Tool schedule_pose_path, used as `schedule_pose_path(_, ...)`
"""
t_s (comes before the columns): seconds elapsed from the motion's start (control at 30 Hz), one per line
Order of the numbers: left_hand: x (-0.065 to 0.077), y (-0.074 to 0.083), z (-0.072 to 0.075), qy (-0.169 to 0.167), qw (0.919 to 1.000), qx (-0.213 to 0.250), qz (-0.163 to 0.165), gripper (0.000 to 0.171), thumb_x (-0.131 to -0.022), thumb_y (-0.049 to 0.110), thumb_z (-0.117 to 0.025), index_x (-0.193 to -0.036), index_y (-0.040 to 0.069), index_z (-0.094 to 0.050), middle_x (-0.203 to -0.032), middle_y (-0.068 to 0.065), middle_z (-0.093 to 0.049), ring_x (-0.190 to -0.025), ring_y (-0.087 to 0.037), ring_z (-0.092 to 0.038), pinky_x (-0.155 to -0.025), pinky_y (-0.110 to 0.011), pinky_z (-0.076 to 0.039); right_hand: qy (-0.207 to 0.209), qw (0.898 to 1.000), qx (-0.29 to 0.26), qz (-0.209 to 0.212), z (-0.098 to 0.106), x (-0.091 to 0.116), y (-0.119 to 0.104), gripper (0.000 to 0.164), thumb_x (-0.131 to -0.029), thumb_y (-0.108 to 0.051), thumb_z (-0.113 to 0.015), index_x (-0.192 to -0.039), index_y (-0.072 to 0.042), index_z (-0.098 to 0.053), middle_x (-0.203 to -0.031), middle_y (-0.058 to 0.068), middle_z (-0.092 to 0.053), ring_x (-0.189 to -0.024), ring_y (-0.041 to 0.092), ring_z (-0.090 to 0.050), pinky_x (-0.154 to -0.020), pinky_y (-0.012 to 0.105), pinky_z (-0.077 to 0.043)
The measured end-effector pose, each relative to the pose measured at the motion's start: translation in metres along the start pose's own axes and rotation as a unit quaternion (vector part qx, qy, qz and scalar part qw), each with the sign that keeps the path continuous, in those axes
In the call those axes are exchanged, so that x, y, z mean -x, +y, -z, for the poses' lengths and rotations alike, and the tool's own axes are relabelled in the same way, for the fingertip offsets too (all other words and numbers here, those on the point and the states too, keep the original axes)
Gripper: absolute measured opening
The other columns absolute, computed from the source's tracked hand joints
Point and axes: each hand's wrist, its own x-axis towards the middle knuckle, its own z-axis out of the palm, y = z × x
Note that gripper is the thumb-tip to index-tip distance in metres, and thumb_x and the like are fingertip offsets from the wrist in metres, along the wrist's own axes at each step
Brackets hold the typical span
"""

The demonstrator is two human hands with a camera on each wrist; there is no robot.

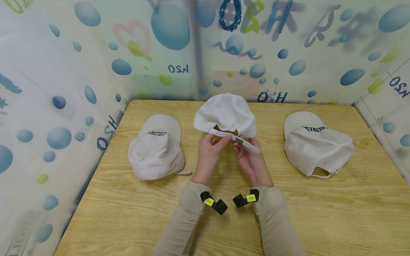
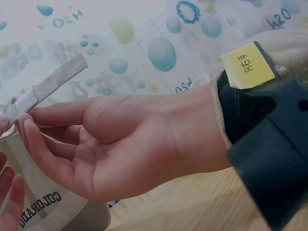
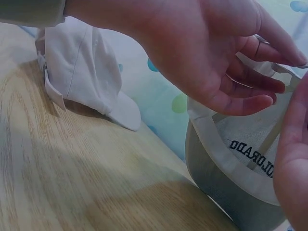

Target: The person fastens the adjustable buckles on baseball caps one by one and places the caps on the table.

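A white baseball cap (image 1: 225,112) is held up in the middle of the head view, its back opening and strap (image 1: 251,145) toward me. My left hand (image 1: 208,158) pinches the strap left of the metal buckle (image 1: 238,139), thumb on top. With its fingertips, my right hand (image 1: 253,160) holds the strap by the buckle; the loose strap end sticks out to the right. The left wrist view shows the right hand (image 2: 130,139) with the strap end (image 2: 62,77) above its fingers. Across the right wrist view reaches the left hand (image 3: 202,53), above the cap's inside (image 3: 250,144), where reversed COLORADO lettering shows.
Two similar caps lie on the wooden table (image 1: 128,220): one cap (image 1: 153,153) on the left with its strap end out, another cap (image 1: 315,145) on the right, strap closed in a loop. A patterned sheet wall (image 1: 217,60) stands behind the table.
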Motion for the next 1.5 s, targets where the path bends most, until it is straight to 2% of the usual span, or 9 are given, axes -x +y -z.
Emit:
schedule_pose_path(0.3,0.0,0.002,-0.002,-0.001,0.9999,-0.01,-0.004,0.026,-0.081,0.013,-0.066,-0.103,0.0,-0.061,-0.104,-0.005,-0.059,-0.097,-0.025,-0.056,-0.08,-0.033,-0.047,0.0,1.0,-0.003,0.002,0.0,0.0,-0.001,0.011,-0.087,0.007,-0.049,-0.093,0.001,-0.057,-0.086,0.012,-0.062,-0.074,0.019,-0.063,-0.066,0.024,-0.051)
schedule_pose_path(0.53,0.001,0.004,-0.001,-0.023,0.9993,-0.027,-0.006,0.031,-0.082,0.016,-0.065,-0.108,0.001,-0.06,-0.113,-0.003,-0.056,-0.11,-0.013,-0.047,-0.089,-0.032,-0.042,0.016,1.0,0.012,0.002,0.0,0.0,-0.002,0.014,-0.088,0.004,-0.05,-0.1,-0.002,-0.052,-0.09,0.012,-0.06,-0.075,0.017,-0.062,-0.067,0.023,-0.051)
schedule_pose_path(0.77,0.001,0.004,-0.001,-0.054,0.9982,-0.024,0.004,0.028,-0.082,0.012,-0.065,-0.105,-0.003,-0.06,-0.109,-0.009,-0.057,-0.101,-0.015,-0.051,-0.083,-0.034,-0.044,0.011,0.999,0.032,0.001,-0.001,-0.001,-0.002,0.014,-0.089,0.004,-0.049,-0.1,-0.003,-0.054,-0.091,0.01,-0.06,-0.076,0.016,-0.061,-0.067,0.022,-0.05)
schedule_pose_path(1.03,0.0,0.003,-0.001,-0.06,0.9979,-0.021,0.011,0.027,-0.083,0.014,-0.064,-0.106,0.0,-0.06,-0.109,-0.008,-0.056,-0.1,-0.014,-0.05,-0.083,-0.033,-0.044,-0.003,0.999,0.034,0.003,-0.001,-0.002,-0.001,0.01,-0.085,0.002,-0.055,-0.094,-0.001,-0.059,-0.092,0.011,-0.061,-0.078,0.017,-0.06,-0.067,0.022,-0.05)
schedule_pose_path(1.17,-0.001,0.001,-0.001,-0.058,0.9983,-0.009,0.001,0.027,-0.083,0.014,-0.064,-0.105,-0.001,-0.059,-0.108,-0.007,-0.056,-0.1,-0.016,-0.05,-0.082,-0.034,-0.044,-0.003,0.999,0.038,0.005,-0.001,-0.002,-0.001,0.009,-0.086,0.001,-0.054,-0.094,-0.002,-0.058,-0.091,0.011,-0.061,-0.077,0.017,-0.061,-0.066,0.022,-0.05)
schedule_pose_path(1.33,-0.005,-0.014,0.001,-0.054,0.9981,0.028,0.013,0.022,-0.084,0.015,-0.063,-0.101,0.001,-0.06,-0.103,-0.005,-0.058,-0.098,-0.017,-0.052,-0.085,-0.034,-0.043,-0.015,1.0,0.011,-0.004,0.0,-0.002,-0.001,0.012,-0.089,0.004,-0.047,-0.098,0.001,-0.054,-0.091,0.012,-0.06,-0.074,0.018,-0.061,-0.067,0.024,-0.051)
schedule_pose_path(1.5,-0.009,-0.028,0.002,-0.037,0.9964,0.072,0.024,0.023,-0.084,0.02,-0.064,-0.097,0.001,-0.061,-0.096,-0.005,-0.06,-0.092,-0.017,-0.053,-0.09,-0.047,-0.038,-0.025,1.0,-0.003,-0.008,0.003,0.001,-0.001,0.015,-0.092,0.004,-0.042,-0.099,0.001,-0.054,-0.091,0.012,-0.06,-0.074,0.016,-0.06,-0.068,0.024,-0.05)
